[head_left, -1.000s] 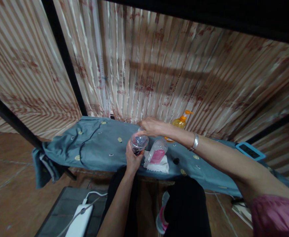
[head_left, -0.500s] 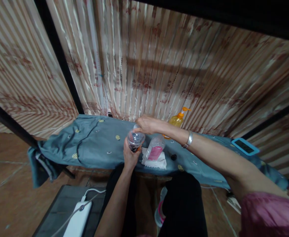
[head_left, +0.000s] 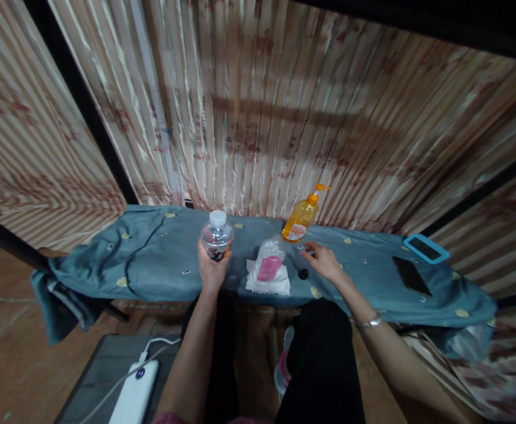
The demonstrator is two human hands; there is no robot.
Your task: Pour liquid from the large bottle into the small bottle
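Note:
A clear bottle with a white cap (head_left: pixel 217 231) stands upright on the blue-grey cloth, and my left hand (head_left: pixel 213 268) is wrapped round its lower part. My right hand (head_left: pixel 322 259) is over the cloth with fingers apart and nothing in it. Left of that hand, a clear bottle with a pink label (head_left: pixel 269 266) rests on a folded white tissue (head_left: pixel 279 285). Behind it stands an orange pump bottle (head_left: pixel 300 219). A small black cap (head_left: pixel 303 274) lies between the pink-labelled bottle and my right wrist.
The cloth (head_left: pixel 152 268) covers a narrow table before a striped curtain (head_left: pixel 249 118). At the right lie a blue-framed device (head_left: pixel 426 248) and a dark phone (head_left: pixel 412 275). A white power bank (head_left: pixel 134 391) with a cable is on a grey surface at lower left.
My right hand has left the top of the held bottle and moved right and down, its fingers now apart. The white cap and the phone now show. The view has shifted slightly.

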